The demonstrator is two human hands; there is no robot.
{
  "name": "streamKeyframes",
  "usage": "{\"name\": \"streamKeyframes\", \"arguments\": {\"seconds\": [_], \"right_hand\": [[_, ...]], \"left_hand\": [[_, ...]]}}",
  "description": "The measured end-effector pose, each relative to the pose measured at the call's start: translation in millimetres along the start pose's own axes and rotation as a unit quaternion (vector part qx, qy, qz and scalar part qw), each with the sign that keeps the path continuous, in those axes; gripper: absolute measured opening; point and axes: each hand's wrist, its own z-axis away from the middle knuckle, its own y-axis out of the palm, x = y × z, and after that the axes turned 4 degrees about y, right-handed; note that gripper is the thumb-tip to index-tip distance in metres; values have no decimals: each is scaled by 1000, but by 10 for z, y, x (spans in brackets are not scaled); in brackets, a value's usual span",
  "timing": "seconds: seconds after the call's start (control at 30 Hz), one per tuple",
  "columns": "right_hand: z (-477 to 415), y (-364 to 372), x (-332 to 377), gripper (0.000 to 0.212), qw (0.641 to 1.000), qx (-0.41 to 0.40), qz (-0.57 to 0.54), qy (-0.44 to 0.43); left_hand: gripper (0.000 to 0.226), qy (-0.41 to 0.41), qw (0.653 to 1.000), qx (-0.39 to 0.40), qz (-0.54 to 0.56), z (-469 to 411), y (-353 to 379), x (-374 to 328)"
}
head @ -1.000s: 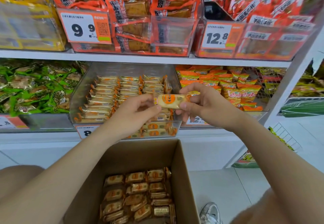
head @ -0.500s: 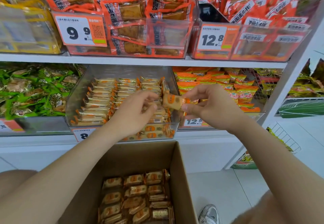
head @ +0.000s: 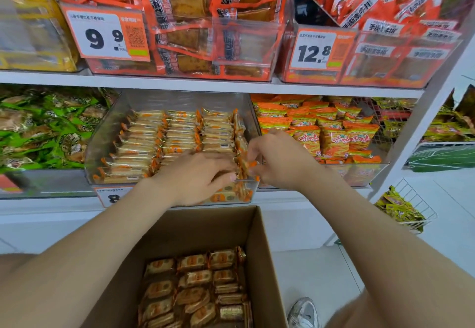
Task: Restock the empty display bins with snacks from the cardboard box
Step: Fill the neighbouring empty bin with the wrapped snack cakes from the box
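Brown cardboard box [head: 267, 263] sits open closest to us, by our knees, its floor partly covered with small foil-wrapped snack packets [head: 195, 286] lying flat in rows. Beyond its far edge, both our bare arms reach to the middle shelf [head: 51, 201].

Our left hand [head: 198, 176] lies over the front row of a clear bin [head: 102, 147], fingers stretched nearly straight, tips pressing the side of one upright packet [head: 243, 165] at the bin's front right corner. Our right hand [head: 280, 163] pinches that same packet by its orange crimped end, thumb and fingers closed on it. The bin holds neat rows of matching packets and seems nearly full.

Each packet looks light and small, its film slick and crinkly, and its contents are likely crumbly. We would take it by the stiff crimped ends or lightly across the flat faces, never squeezing the middle.

Farther left sit green packs [head: 46, 127], farther right orange bags [head: 334, 137]. On the shelf above, red-wrapped packs [head: 185, 6] fill bins behind price tags [head: 105, 36] reading 9.9 and 12.8.
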Motion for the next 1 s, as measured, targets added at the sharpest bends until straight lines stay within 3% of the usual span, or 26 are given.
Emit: {"name": "streamKeyframes", "arguments": {"seconds": [0.1,0.27,0.4,0.47,0.57,0.67,0.73,0.87,1.0], "right_hand": [[-17,35,28,21,999,-17,37,-6],[42,74,132,24,977,-2,212,-19],[165,35,256,27,968,73,240,-17],[193,65,356,24,965,67,253,-14],[54,160,455,16,981,1,195,-18],[-168,277,525,43,999,26,33,21],[-339,421,544,65,995,80,-2,64],[-641,675,519,83,978,145,-15,146],[-861,724,495,90,955,229,-10,187]], "left_hand": [[66,-20,1000,-13,1,11,40,43],[75,-47,998,46,-17,-89,146,97],[80,-53,996,68,-19,-153,120,102],[82,-53,995,75,-33,-167,94,64],[67,-47,995,87,13,-163,40,53],[48,-41,992,-28,113,-153,-59,156],[50,-90,992,-75,42,-147,-86,319],[66,-220,975,38,13,-28,27,625],[73,-237,968,74,37,23,121,645]]}}
